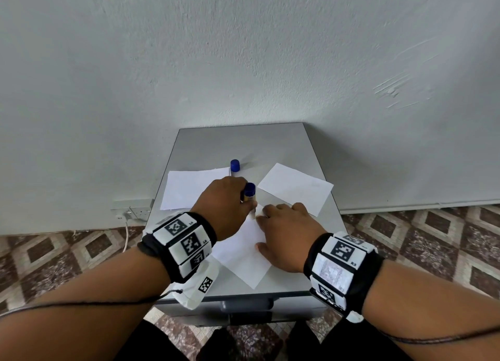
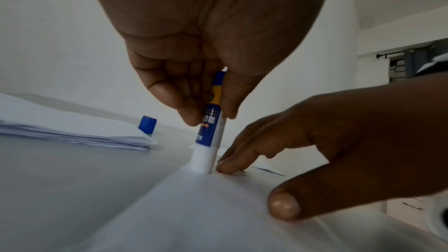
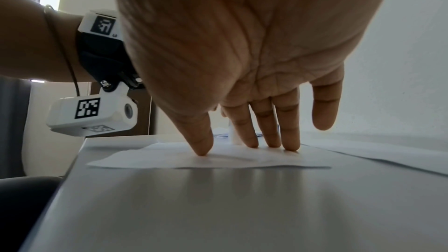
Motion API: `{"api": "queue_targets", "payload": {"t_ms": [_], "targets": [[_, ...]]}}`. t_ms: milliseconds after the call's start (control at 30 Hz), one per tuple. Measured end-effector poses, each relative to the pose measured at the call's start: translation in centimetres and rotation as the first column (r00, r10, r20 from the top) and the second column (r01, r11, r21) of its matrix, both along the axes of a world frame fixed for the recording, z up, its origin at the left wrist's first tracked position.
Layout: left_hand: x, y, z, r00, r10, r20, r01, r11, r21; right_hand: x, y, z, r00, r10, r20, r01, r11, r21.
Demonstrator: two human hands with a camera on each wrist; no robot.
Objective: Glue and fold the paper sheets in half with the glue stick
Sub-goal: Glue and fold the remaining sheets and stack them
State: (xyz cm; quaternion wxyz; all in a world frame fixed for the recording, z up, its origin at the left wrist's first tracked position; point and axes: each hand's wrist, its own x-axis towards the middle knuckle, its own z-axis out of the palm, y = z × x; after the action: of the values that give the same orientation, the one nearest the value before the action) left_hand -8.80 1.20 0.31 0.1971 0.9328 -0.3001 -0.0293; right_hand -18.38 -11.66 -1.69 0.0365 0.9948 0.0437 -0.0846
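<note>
A white paper sheet (image 1: 243, 255) lies slanted on the grey table (image 1: 243, 141) near its front edge. My left hand (image 1: 224, 206) grips a blue glue stick (image 2: 213, 122) upright, its white tip (image 2: 202, 160) pressed onto the sheet (image 2: 194, 208). My right hand (image 1: 286, 233) lies flat on the same sheet (image 3: 218, 160), straight fingers (image 3: 252, 139) and thumb pressing it down just right of the glue tip. The stick's blue end (image 1: 250, 190) shows above my left fist.
A stack of white sheets (image 1: 192, 187) lies at the left of the table, also seen low in the left wrist view (image 2: 72, 131). The blue cap (image 1: 234, 165) stands behind it. Another sheet (image 1: 295, 187) lies at the right. A wall rises behind the table.
</note>
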Motion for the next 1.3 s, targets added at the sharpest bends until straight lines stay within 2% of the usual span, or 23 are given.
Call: {"api": "queue_targets", "payload": {"t_ms": [267, 533, 600, 733, 867, 933, 1000, 1100, 1167, 1300], "targets": [[-2.0, 5.5, 0.3, 0.999, -0.030, -0.027, 0.029, 0.999, -0.013, 0.1, 0.0, -0.1, 1.000, -0.006, -0.017, 0.005, 1.000, -0.027], [-3.0, 9.6, 0.7, 0.999, 0.004, -0.053, -0.004, 1.000, 0.006, -0.4, -0.2, -0.3, 1.000, 0.007, -0.010, -0.008, 0.999, -0.042], [-2.5, 9.8, 1.3, 0.996, 0.055, -0.064, -0.057, 0.998, -0.031, -0.8, -0.1, -0.1, 1.000, 0.011, -0.003, -0.011, 0.997, -0.072], [-1.3, 10.2, 2.9, 0.981, 0.171, -0.097, -0.187, 0.963, -0.195, -2.0, -0.2, 0.4, 1.000, -0.026, -0.004, 0.026, 0.990, -0.139], [-0.9, 9.7, 2.9, 0.972, 0.198, -0.125, -0.221, 0.950, -0.220, -2.6, 0.2, 1.0, 0.997, -0.061, 0.042, 0.068, 0.983, -0.168], [-0.8, 8.9, 2.5, 0.972, 0.199, -0.125, -0.222, 0.952, -0.213, -2.2, 0.6, 1.3, 0.994, -0.038, 0.106, 0.049, 0.993, -0.104], [-0.6, 7.8, 2.2, 0.974, 0.198, -0.108, -0.217, 0.956, -0.200, -1.2, 1.0, 1.1, 0.990, 0.039, 0.138, -0.035, 0.999, -0.031], [-0.3, 5.9, 1.6, 0.980, 0.185, -0.066, -0.194, 0.966, -0.173, 0.6, 1.2, 0.2, 0.985, 0.160, 0.061, -0.162, 0.986, 0.032], [-0.1, 4.7, 1.0, 0.984, 0.170, -0.051, -0.176, 0.973, -0.148, 1.2, 1.3, -0.4, 0.985, 0.172, 0.011, -0.172, 0.984, 0.034], [0.2, 3.0, -0.3, 0.988, 0.141, -0.065, -0.148, 0.981, -0.125, 1.5, 1.2, -0.8, 0.983, 0.175, 0.049, -0.176, 0.984, 0.028]]}}
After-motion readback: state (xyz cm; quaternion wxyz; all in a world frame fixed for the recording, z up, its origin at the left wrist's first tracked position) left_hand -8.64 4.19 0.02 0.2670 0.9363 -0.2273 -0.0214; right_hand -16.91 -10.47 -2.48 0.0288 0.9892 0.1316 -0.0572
